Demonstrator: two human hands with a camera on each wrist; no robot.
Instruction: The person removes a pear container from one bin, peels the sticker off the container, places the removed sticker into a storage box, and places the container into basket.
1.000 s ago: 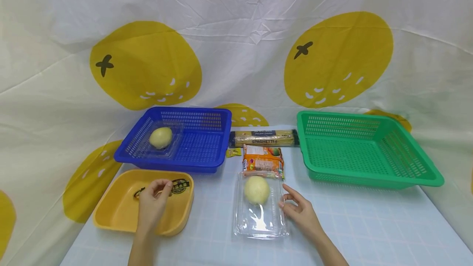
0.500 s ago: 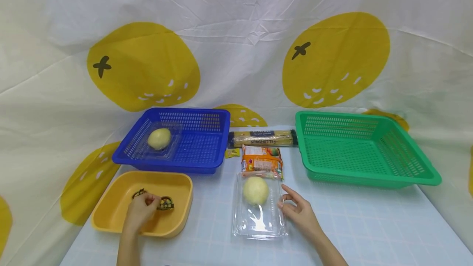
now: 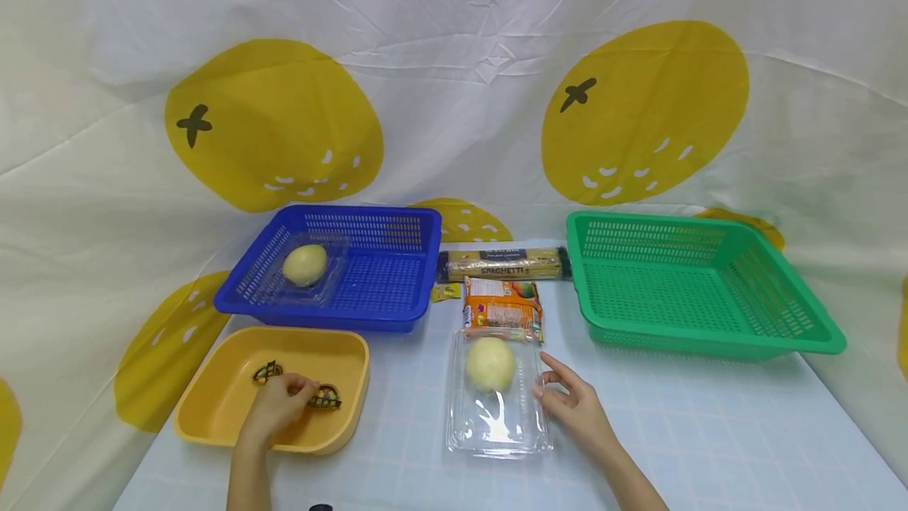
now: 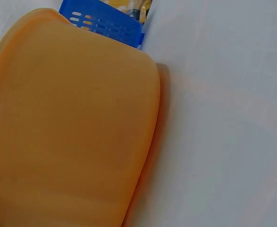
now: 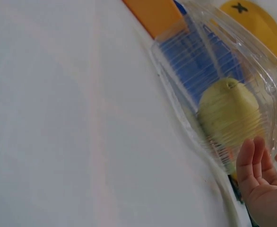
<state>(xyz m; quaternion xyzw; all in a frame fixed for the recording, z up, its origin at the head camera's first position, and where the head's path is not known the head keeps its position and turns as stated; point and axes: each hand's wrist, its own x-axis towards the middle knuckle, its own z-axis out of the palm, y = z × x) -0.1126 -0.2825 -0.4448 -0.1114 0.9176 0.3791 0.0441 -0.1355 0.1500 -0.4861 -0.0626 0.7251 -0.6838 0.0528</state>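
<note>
My left hand is over the yellow tub, thumb and forefinger pinching the edge of a dark, oval sticker with a coloured emblem. A second such sticker lies in the tub behind the hand. In the left wrist view the outer wall of the tub fills the left half, and the hand is hidden. My right hand rests its relaxed fingertips at the right side of a clear plastic clamshell box. Inside the box sits a pale, round fruit, also seen in the right wrist view.
Behind the tub, a blue basket holds another clear box with a pale fruit. A spaghetti pack, an orange packet and a small yellow sachet lie behind the box. A green basket stands at the right.
My left hand has moved down and left with the sticker, lower into the tub, then slightly right. My right hand has stayed at the side of the box.
</note>
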